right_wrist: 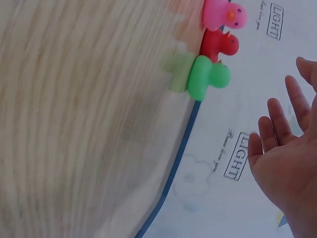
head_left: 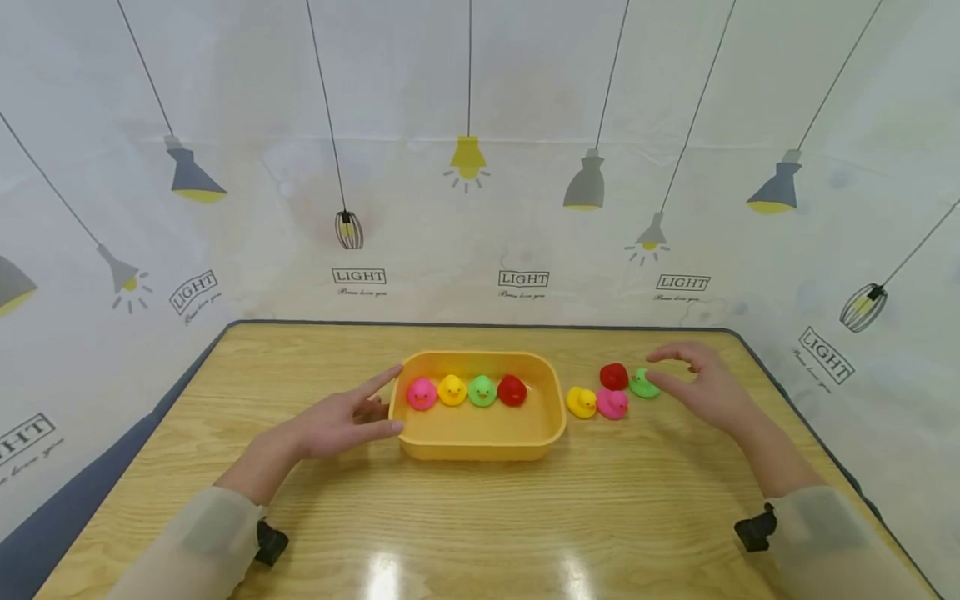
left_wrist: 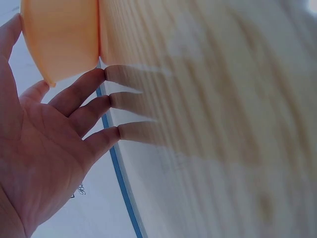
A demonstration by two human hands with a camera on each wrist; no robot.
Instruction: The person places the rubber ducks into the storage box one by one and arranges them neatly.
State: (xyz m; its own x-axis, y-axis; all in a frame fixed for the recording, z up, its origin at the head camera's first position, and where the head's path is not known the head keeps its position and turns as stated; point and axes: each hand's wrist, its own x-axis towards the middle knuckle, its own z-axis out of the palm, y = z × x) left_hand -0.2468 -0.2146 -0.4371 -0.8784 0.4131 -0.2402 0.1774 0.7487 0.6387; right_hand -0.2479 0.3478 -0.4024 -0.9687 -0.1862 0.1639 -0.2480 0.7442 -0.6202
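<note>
A lamp-printed backdrop rises behind the wooden table.

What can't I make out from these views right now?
Left wrist view: the inside of the box, hidden by its own side; the top edge also crops it.
Right wrist view: part of the loose pink duck, cut off by the top edge.
Head view: part of the loose green duck, covered by the right hand's thumb.
Head view: fine background script, too small to read surely.

Your left hand points inward, thumb and index finger spread apart. Your right hand hovers, its fingers gently bent.
</note>
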